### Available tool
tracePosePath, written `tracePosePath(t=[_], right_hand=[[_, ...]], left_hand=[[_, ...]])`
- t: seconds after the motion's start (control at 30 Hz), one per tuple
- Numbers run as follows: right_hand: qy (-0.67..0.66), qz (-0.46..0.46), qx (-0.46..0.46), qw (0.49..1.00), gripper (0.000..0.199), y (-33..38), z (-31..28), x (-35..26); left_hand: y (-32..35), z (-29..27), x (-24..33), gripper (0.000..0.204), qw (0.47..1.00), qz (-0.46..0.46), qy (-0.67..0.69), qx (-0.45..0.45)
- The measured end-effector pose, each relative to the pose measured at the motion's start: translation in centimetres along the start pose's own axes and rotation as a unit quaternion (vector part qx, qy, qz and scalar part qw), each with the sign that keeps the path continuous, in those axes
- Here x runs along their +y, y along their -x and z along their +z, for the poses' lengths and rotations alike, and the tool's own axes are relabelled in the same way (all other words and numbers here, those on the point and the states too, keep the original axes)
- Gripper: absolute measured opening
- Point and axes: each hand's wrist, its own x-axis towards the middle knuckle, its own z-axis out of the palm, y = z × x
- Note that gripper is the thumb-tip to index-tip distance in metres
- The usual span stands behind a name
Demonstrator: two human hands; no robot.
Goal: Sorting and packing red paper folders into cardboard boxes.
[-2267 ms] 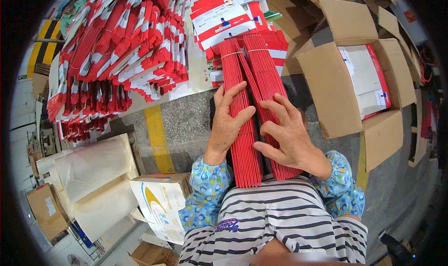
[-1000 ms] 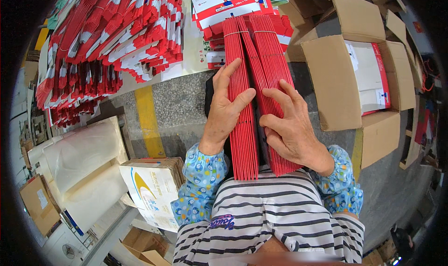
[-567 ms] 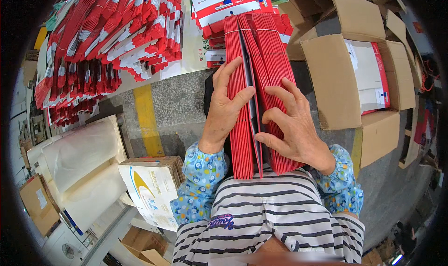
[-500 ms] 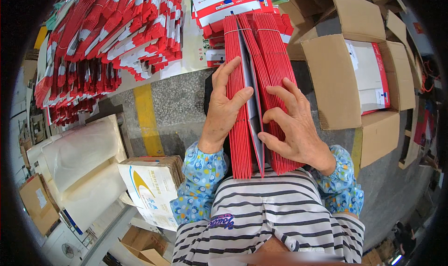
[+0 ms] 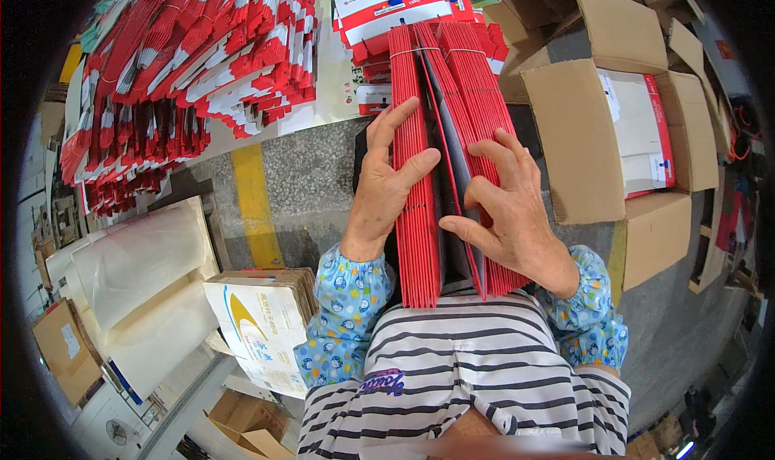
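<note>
Our left hand (image 5: 387,185) is lying flat with fingers spread along the left half of the stack of red folded cartons (image 5: 420,218), which is resting on our lap against the striped shirt (image 5: 460,379). Our right hand (image 5: 508,218) is curling its fingers into the stack, and a gap that was only a slit half a second ago is now opening wide, showing a grey inner face; the bundle is splitting into two portions. At two o'clock an open cardboard box (image 5: 581,137) is waiting, already holding white-and-red packs. At ten o'clock red carton piles (image 5: 186,64) are covering the bench.
</note>
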Motion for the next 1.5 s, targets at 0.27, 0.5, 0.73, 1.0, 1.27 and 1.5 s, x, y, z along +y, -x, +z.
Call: tracePosePath(t=[0.27, 0.5, 0.73, 1.0, 1.27, 1.5], right_hand=[[0.017, 0.013, -0.006, 1.000, 0.027, 0.1, 0.6, -0.6], [-0.001, 0.033, 0.013, 0.999, 0.025, 0.1, 0.8, -0.8], [0.049, -0.020, -0.011, 0.999, 0.021, 0.2, 0.7, -0.5], [0.013, 0.005, -0.016, 1.000, 0.031, 0.0, 0.6, -0.5], [0.003, 0.026, -0.030, 0.999, 0.020, 0.1, -0.1, -0.7], [0.025, -0.015, -0.010, 1.000, 0.017, 0.2, 0.2, -0.4]], left_hand=[[0.0, 0.3, 0.3, 0.064, 1.000, -0.001, 0.012, 0.001], [-0.1, 0.3, 0.1, 0.065, 1.000, 0.007, -0.003, 0.002], [0.0, 0.5, 0.1, 0.064, 0.999, -0.001, 0.039, -0.004], [-0.1, 0.8, 0.3, 0.062, 0.999, -0.003, 0.041, -0.003], [0.0, 0.0, -0.3, 0.061, 0.999, -0.003, 0.045, 0.009], [0.3, -0.1, -0.3, 0.060, 0.996, -0.016, 0.084, 0.017]])
